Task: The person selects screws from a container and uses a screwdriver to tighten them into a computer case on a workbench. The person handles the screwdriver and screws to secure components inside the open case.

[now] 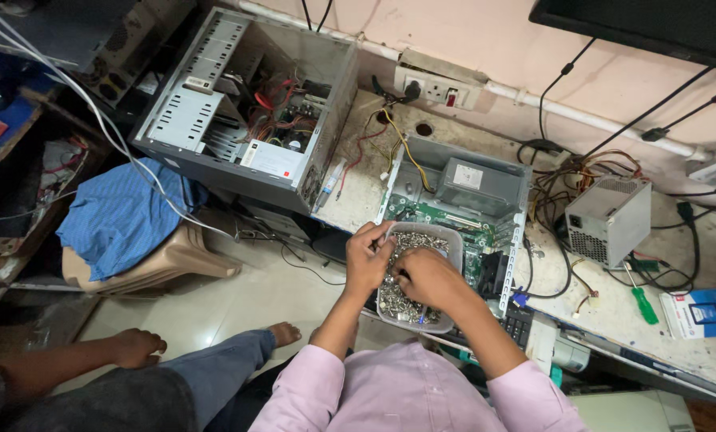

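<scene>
Both hands in the clear tub [455, 240] of screws [412, 242] — left hand [367, 260] fingers curled into the pile, right hand [426, 276] bunched over it — grip unclear.

I see both hands in the tub of screws [419, 276], left hand [367, 260] beside right hand [427, 276]. Behind the tub, an opened computer [454, 200] on the bench [614, 320]. Power supply [607, 220] to its right, tower case [246, 104] to its left, screwdriver [643, 302] further right.
</scene>
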